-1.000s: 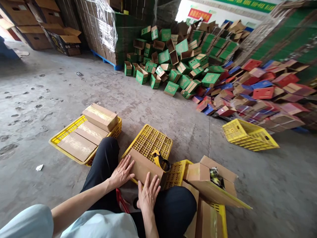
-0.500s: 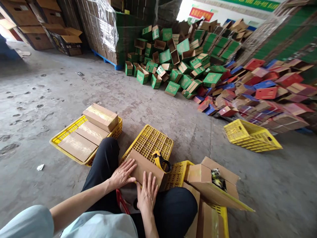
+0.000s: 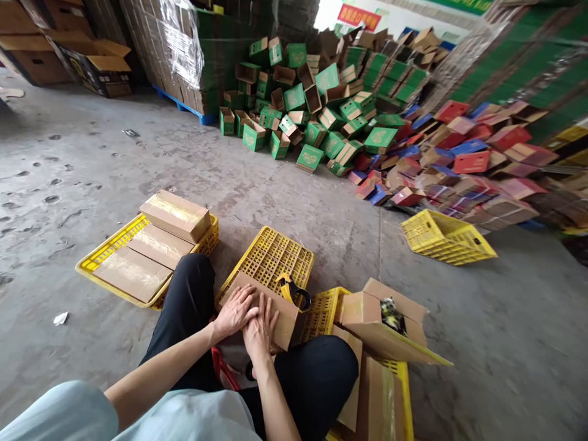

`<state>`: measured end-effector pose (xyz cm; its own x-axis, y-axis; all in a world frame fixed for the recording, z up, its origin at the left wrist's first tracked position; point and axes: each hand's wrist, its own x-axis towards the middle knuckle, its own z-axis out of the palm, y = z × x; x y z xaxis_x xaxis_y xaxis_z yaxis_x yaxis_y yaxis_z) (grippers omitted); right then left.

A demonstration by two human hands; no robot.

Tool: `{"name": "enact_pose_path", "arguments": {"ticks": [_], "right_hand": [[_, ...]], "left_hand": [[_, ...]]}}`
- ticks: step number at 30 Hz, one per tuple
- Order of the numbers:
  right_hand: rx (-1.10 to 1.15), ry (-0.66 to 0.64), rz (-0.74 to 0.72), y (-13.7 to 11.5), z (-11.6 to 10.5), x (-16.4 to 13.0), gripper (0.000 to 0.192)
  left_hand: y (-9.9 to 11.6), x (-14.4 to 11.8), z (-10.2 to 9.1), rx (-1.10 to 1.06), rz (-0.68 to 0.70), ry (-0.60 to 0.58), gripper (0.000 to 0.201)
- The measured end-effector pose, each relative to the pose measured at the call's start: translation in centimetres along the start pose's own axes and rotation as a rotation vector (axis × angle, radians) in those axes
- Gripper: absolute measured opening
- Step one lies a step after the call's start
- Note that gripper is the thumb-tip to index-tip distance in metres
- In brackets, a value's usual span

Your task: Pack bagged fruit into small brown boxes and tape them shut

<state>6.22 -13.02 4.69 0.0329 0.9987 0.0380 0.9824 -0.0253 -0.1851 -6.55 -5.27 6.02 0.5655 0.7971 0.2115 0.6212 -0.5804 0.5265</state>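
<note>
Both hands lie flat and open on the small brown cardboard box (image 3: 257,306), left hand (image 3: 236,311) beside right hand (image 3: 260,327), gripping nothing. The box rests on the overturned yellow plastic crate (image 3: 269,260) before the knees. It looks light and stiff; better held by its long sides.

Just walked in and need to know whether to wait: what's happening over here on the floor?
A person sits on the concrete floor with both hands, the left hand and right hand, pressed flat side by side on a plain cardboard box. The box rests on an upturned yellow crate, with a tape dispenser just behind it. Taped boxes lie on a yellow tray to the left; an open carton sits on the right.
</note>
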Motion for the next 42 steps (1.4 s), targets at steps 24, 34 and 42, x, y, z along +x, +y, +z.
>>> {"name": "enact_pose_path", "arguments": {"ticks": [24, 34, 42], "right_hand": [[0.005, 0.053, 0.254, 1.5, 0.4, -8.2, 0.069], [0.057, 0.015, 0.077, -0.9, -0.7, -6.8, 0.054], [0.137, 0.211, 0.325, 4.8, 0.6, -9.7, 0.074]], "left_hand": [[1.3, -6.6, 2.1, 0.183, -0.001, -0.223, 0.083], [-0.6, -7.0, 0.7, 0.147, 0.101, -0.292, 0.08], [-4.2, -7.0, 0.0, 0.055, -0.125, -0.04, 0.067]]}}
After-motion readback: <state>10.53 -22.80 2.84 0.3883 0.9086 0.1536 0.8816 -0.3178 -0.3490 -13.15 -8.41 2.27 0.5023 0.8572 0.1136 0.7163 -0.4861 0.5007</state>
